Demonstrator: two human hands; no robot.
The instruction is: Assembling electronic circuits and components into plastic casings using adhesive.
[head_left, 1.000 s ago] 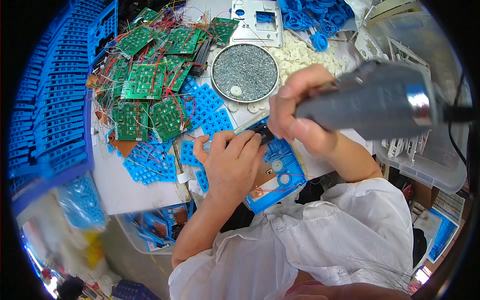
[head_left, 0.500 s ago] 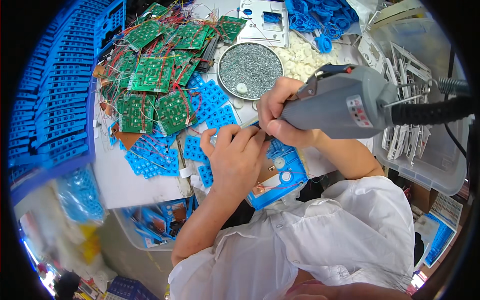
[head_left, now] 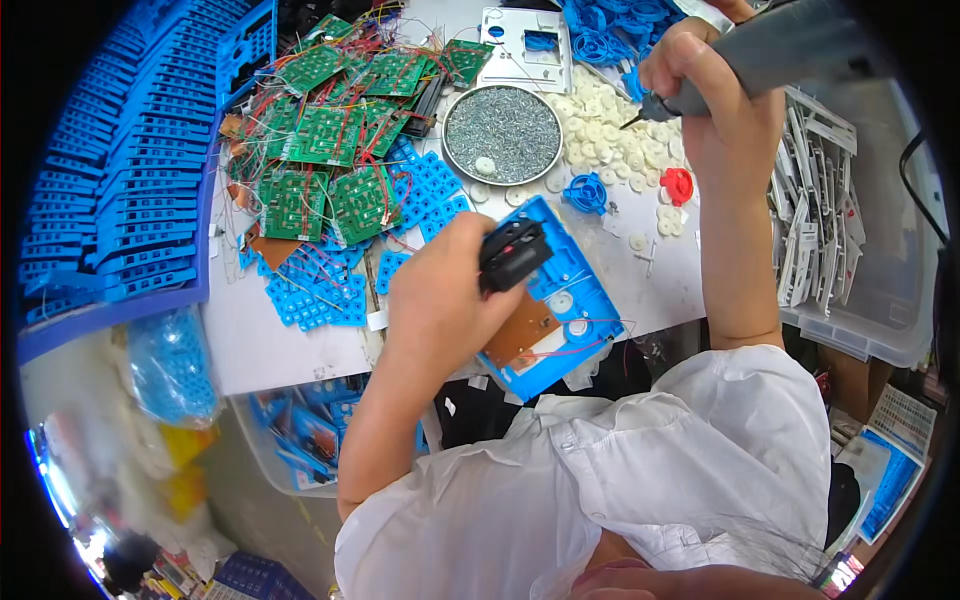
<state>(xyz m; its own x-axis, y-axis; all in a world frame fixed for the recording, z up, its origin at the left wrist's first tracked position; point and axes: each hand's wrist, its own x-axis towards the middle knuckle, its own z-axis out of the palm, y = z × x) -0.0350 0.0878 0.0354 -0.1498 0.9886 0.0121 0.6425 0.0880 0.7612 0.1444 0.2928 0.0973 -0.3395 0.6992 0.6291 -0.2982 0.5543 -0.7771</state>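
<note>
My left hand (head_left: 440,285) is closed on the left side of a blue plastic housing (head_left: 590,290), which sits tilted at the table's front edge. A black plastic part (head_left: 515,255) lies by its fingers at the housing's upper left; whether the fingers also grip this part is hard to tell. Inside the housing are a brown circuit board (head_left: 522,332), white round pieces and thin red wires. Up at the right, my right hand (head_left: 715,85) is wrapped round a grey electric screwdriver (head_left: 790,55). Its bit points left over white plastic discs, apart from the housing.
A round tray of screws (head_left: 502,130) stands behind the housing. Wired green circuit boards (head_left: 325,135) and blue keypad pieces (head_left: 315,295) lie left. A blue ring part (head_left: 586,194) and a red one (head_left: 677,186) lie right, near a clear bin (head_left: 900,300) of white frames.
My right hand has lifted the screwdriver up and right, away from the housing. The black part and the inside of the housing now show. My left hand stays at the housing.
</note>
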